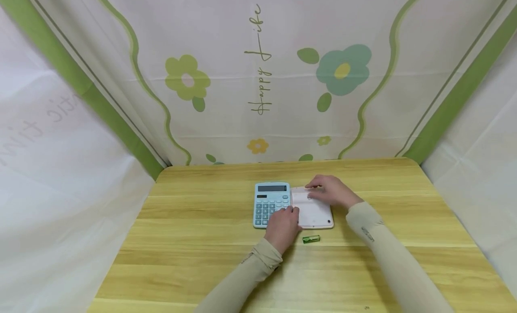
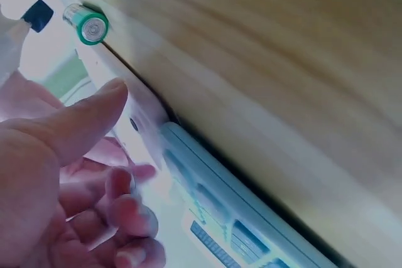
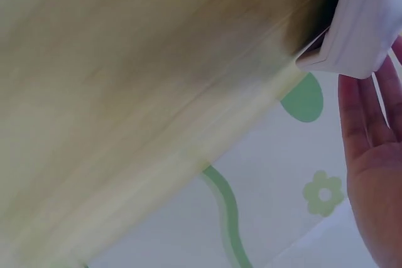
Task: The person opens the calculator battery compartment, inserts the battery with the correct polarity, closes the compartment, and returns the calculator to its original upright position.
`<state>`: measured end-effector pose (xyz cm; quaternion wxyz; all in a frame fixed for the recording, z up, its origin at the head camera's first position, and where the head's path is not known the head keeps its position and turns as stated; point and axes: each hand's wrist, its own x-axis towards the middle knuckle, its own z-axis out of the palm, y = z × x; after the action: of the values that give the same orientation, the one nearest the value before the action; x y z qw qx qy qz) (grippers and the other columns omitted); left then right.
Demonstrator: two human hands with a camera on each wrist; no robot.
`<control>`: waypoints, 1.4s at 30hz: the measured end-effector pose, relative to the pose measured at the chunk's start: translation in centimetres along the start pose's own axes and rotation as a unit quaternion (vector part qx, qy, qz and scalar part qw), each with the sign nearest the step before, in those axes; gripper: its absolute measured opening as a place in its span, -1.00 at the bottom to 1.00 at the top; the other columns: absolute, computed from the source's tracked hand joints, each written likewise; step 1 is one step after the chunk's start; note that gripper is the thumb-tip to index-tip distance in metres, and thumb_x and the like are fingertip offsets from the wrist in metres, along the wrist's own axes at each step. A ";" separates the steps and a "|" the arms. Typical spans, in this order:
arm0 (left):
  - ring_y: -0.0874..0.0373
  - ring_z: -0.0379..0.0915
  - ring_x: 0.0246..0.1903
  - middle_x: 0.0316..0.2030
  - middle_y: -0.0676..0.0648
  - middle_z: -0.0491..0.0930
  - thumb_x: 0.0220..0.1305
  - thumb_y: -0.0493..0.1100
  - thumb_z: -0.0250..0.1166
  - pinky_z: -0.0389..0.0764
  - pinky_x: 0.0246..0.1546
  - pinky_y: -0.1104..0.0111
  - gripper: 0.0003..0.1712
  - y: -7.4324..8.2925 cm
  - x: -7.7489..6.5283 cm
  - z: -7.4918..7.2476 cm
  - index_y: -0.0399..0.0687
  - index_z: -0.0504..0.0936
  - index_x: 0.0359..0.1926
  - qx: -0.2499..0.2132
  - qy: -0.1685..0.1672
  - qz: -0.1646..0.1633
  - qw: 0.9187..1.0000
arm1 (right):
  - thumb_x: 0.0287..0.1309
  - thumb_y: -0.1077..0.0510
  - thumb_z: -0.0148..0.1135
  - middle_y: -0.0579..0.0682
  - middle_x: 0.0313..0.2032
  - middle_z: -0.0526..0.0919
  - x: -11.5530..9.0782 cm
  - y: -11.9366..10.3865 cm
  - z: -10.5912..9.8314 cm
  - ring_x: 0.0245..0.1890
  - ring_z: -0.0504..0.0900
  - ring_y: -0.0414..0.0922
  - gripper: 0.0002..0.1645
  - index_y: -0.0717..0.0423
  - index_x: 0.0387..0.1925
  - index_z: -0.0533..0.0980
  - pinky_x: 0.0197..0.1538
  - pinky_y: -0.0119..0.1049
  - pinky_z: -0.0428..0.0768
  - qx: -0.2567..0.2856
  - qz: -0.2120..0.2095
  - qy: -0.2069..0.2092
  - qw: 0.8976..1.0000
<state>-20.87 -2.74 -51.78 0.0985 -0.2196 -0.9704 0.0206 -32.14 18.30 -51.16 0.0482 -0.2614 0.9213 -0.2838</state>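
Note:
A light blue calculator lies face up on the table. Against its right side lies a pale pink-and-white calculator, back upward. My left hand is over the place where the two meet, at their near part. Its thumb extends by the pale calculator's near edge, and its other fingers are loosely bent with nothing seen between them. My right hand reaches over the pale calculator's far right part, fingers fairly straight at the far edge. What lies under its fingertips is hidden. A green battery lies just nearer than the pale calculator.
The wooden table extends around the calculators. White curtains with green borders and printed flowers hang behind and at both sides. A small dark mark shows near the front of the table.

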 end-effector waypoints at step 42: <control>0.14 0.64 -0.01 -0.04 0.08 0.77 0.28 0.05 0.47 0.62 0.02 0.28 -0.55 -1.1 0.2 0.2 0.38 0.72 0.20 0.030 0.006 0.075 0.997 | 0.28 0.33 0.35 0.18 -0.11 0.78 -0.8 -4.5 1.0 -0.17 0.78 0.08 -0.77 0.16 -0.04 0.69 -0.06 -0.11 0.76 -0.281 -0.054 -0.047 0.957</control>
<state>-21.50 -3.62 -51.84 0.1091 -0.2887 -0.9495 0.0558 -29.17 15.03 -49.58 0.0006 -0.3271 0.9450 -0.0027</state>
